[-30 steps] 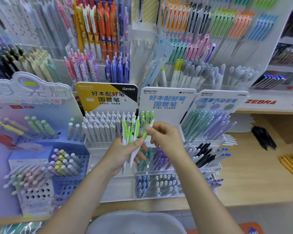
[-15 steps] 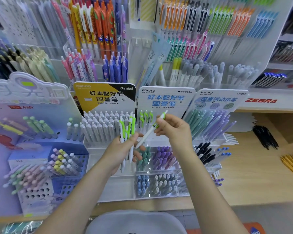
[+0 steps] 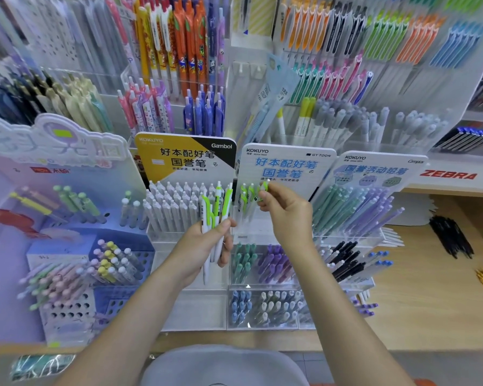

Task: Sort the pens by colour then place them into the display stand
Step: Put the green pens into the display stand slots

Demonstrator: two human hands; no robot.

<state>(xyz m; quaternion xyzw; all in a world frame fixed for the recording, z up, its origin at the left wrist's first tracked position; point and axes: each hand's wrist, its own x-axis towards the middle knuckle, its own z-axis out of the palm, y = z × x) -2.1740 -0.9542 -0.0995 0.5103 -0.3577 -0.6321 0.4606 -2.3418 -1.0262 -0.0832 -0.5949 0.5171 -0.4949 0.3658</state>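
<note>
Green pens going into the middle display stand [image 3: 286,174]

Racks crowd you in front and left; bare wooden counter [image 3: 418,274] lies open to your right. Your left hand [image 3: 204,246] grips a bunch of green-and-white pens [image 3: 215,215] upright before the white-pen rack [image 3: 179,207]. Your right hand [image 3: 287,215] pinches one green pen [image 3: 263,188] at the stand's top tier, beside green pens already standing there.
</note>
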